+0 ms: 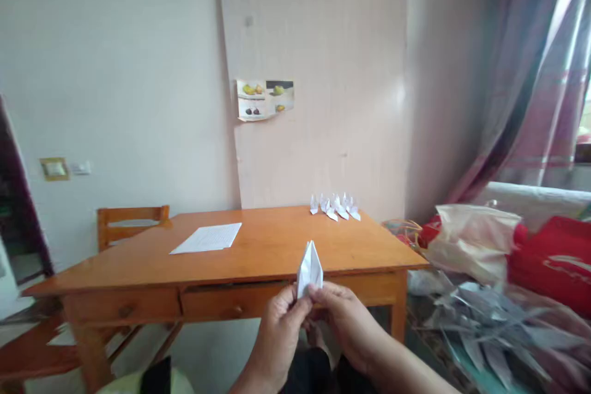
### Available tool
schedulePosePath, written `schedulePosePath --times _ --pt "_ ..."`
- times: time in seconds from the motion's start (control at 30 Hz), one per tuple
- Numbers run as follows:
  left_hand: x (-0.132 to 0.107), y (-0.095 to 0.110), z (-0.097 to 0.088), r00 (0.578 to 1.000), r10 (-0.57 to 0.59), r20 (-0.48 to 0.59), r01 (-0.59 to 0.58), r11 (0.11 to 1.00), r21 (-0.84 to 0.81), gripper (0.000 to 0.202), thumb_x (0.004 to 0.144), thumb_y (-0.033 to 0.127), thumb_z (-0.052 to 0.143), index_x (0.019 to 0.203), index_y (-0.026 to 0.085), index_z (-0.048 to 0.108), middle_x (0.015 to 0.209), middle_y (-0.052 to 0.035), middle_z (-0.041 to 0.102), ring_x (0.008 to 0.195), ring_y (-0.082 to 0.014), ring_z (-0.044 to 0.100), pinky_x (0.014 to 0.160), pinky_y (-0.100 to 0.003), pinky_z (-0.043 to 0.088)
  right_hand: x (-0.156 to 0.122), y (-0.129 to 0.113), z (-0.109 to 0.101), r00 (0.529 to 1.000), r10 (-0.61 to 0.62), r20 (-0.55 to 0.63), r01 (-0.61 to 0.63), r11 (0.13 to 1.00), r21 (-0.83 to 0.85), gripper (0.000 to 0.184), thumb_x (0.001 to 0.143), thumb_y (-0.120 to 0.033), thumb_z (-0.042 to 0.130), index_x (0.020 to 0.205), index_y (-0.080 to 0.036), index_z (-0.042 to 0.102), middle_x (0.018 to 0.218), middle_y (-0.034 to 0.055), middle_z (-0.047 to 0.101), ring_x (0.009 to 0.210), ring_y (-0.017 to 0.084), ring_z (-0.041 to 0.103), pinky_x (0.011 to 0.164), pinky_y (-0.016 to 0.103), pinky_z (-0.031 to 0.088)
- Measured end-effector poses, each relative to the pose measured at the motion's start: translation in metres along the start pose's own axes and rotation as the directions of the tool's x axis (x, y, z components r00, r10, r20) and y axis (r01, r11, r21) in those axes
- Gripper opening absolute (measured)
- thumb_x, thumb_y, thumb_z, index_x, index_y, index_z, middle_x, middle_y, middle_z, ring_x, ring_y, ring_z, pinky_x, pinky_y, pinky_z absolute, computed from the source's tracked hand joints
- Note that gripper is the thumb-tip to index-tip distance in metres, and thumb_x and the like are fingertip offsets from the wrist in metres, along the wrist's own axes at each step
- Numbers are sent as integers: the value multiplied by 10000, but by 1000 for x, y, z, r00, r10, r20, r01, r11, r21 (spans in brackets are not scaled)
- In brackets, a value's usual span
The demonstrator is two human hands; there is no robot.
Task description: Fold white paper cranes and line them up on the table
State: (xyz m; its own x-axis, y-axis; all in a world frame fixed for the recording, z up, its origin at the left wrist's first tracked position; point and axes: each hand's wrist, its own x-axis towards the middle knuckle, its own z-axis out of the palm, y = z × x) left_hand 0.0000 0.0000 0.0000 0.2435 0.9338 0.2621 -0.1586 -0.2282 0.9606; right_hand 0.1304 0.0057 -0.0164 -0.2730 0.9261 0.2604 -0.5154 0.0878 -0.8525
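Both my hands hold a small folded white paper piece that points upward, in front of the table's near edge. My left hand pinches its lower left side with thumb and fingers closed. My right hand pinches its lower right side, fingers curled round the base. On the wooden table behind lie a lined sheet of paper and, at the far edge, several small white folded paper figures.
A wooden chair stands behind the table's left side, and a wooden bench is at the lower left. On the right are plastic bags and a red bag piled on a surface, with a curtain above. A picture hangs on the wall.
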Motion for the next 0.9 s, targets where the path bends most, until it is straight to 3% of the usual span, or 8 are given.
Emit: schedulePosePath --times 0.23,0.4,0.6,0.7,0.9 --pt "2 3 -1 999 31 41 -33 999 42 308 892 425 636 976 135 701 802 -27 597 709 -125 467 615 -210 382 -1 -12 7 999 15 -46 -10 995 102 206 856 -288 672 744 -116 686 693 34 586 646 150 531 645 301 444" --pt "3 0 -4 997 51 50 -56 993 100 314 899 433 620 828 131 670 740 -26 583 715 -143 490 652 -236 415 1 -16 10 999 34 -20 -30 981 191 205 850 -279 651 706 -134 666 649 28 565 637 170 533 609 314 462" --pt "2 -5 -3 997 16 76 -26 991 133 314 895 431 616 837 126 658 709 -23 570 674 -136 487 632 -242 402 6 -27 7 985 135 -104 -100 953 287 236 834 -295 634 916 -98 736 753 70 667 634 185 566 545 304 454" --pt "2 -6 -2 997 -3 78 -8 990 141 322 891 438 615 829 124 653 703 -24 571 659 -133 493 629 -243 396 8 -32 4 983 135 -128 -90 947 309 277 850 -286 631 1019 -97 744 850 87 714 704 188 608 596 292 477" --pt "2 -11 0 993 -37 109 17 984 177 323 878 441 628 800 128 640 692 -27 585 647 -136 505 608 -244 382 12 -43 -6 976 88 -200 -24 953 303 246 849 -297 672 1034 -162 762 1040 89 749 973 229 649 817 314 495"
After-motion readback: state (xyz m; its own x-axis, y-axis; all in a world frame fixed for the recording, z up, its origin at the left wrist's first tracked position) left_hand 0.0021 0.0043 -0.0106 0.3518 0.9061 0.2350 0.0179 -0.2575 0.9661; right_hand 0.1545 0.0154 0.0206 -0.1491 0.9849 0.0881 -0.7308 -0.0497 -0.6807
